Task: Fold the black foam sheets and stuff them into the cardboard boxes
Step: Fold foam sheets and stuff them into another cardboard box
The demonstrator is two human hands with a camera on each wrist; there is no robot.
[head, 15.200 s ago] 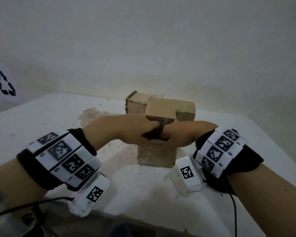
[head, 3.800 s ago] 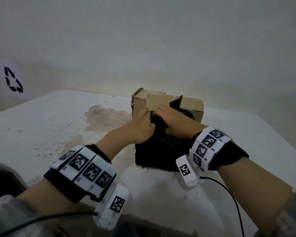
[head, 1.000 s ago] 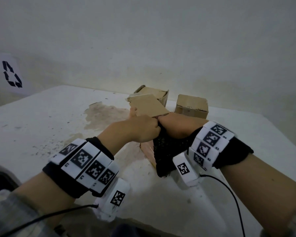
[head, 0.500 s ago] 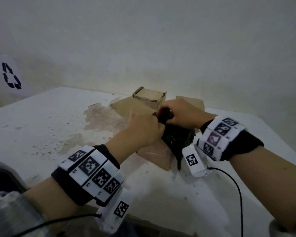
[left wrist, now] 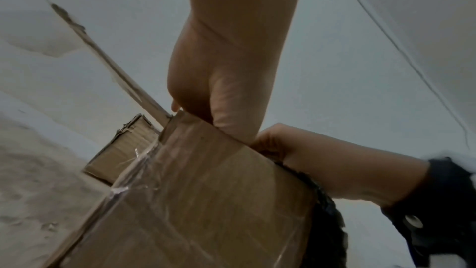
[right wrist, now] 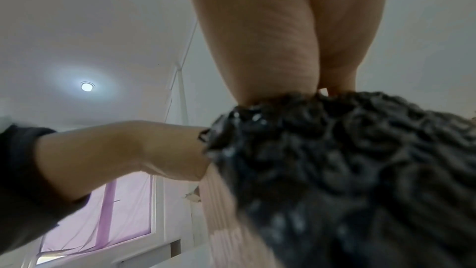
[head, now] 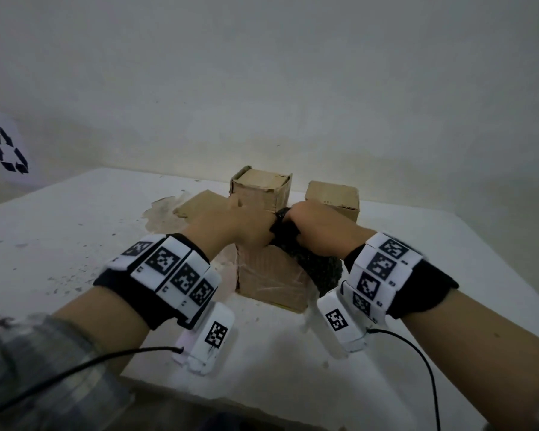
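Note:
The nearest cardboard box (head: 271,279), wrapped in clear tape, stands on the white table (head: 75,231). My left hand (head: 243,227) grips its top rim, thumb on the outer wall (left wrist: 219,99). The black foam sheet (head: 319,267) is bunched at the box's mouth and hangs down its right side. My right hand (head: 311,223) grips the foam's top from above, fingers curled into it (right wrist: 283,58). In the right wrist view the foam (right wrist: 347,170) fills the lower right. The inside of the box is hidden by both hands.
Two more cardboard boxes stand behind, one at centre (head: 260,189) and one to the right (head: 332,195). An open cardboard flap (head: 199,202) spreads left of my hands. The wall rises just behind. The table's front edge (head: 231,399) lies below my wrists.
The near box has gone from tilted to standing upright. My right hand has lowered, bunching the foam at the box's top. My left hand still holds the rim.

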